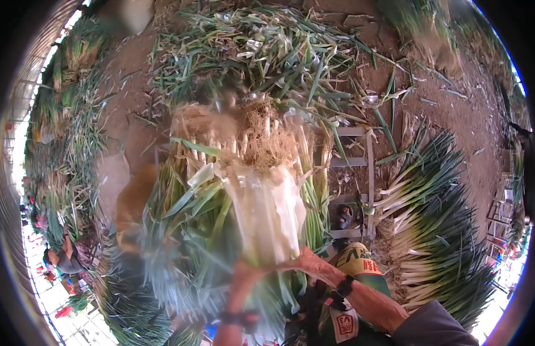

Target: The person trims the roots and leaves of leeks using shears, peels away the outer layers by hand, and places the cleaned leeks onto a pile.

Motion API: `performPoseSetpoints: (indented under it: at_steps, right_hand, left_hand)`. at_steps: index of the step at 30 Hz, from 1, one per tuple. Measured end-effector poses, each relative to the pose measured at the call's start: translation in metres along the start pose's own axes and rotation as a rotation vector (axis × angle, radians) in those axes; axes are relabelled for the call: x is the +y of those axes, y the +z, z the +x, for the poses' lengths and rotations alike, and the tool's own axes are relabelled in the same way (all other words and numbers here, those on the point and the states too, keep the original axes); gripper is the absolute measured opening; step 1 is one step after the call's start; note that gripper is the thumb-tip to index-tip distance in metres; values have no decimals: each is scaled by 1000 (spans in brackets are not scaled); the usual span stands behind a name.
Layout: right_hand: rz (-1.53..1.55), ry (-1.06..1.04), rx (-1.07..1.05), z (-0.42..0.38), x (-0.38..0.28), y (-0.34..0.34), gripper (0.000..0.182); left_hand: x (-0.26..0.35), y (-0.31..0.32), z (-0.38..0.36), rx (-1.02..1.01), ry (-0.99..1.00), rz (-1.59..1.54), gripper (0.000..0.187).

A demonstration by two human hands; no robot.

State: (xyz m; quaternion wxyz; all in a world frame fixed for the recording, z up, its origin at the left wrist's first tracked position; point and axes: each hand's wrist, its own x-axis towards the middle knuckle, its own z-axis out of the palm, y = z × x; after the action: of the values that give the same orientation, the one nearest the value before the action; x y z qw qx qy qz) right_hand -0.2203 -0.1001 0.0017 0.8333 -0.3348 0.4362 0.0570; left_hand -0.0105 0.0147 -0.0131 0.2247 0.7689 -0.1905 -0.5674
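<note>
A thick bunch of long green onions (264, 213) stands out in the middle, its white stalks and tangled brown roots pointing away from me. My left hand (248, 270) grips the near side of this bunch at the left, somewhat smeared by motion. From the right, my right hand (303, 262) closes round the same stalks, with the two hands meeting. Green leaves hang below my hands. Behind the bunch, more untrimmed green onions (189, 167) lie in a pile with their roots towards the far side.
Cleaned green onions (428, 230) lie stacked on the right, beside a metal frame (370, 167). Stripped leaves (261, 46) cover the ground ahead. Another person (68, 259) is at the far left. A printed yellow-and-green sack or apron (359, 262) is near my right arm.
</note>
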Motion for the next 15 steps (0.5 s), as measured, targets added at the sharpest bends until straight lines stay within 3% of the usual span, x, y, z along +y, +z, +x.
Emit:
performPoseSetpoints:
  at_steps: [4,5,9,10,13,15]
  right_hand:
    - [-51,114,-76,-10,-21,0,82]
    - [-51,143,-81,-12,-24,1,85]
    - [-181,29,-111,-3,-31,16,96]
    - [-118,-115,-134,5,-19,15,90]
    - [-200,-132,-151,9,-19,17,92]
    - [-288,-119,-151,12,-22,22,95]
  left_hand:
    - [21,-23,-15,-23,-24,-89,56]
    - [3,-25,-10,-37,-7,-104,59]
    - [-22,-27,-4,-118,57,-152,71]
    - [-21,-26,-5,-130,100,-149,76]
    - [-9,-15,-13,-190,220,-133,92]
    - [-1,-7,-15,-214,190,-244,94]
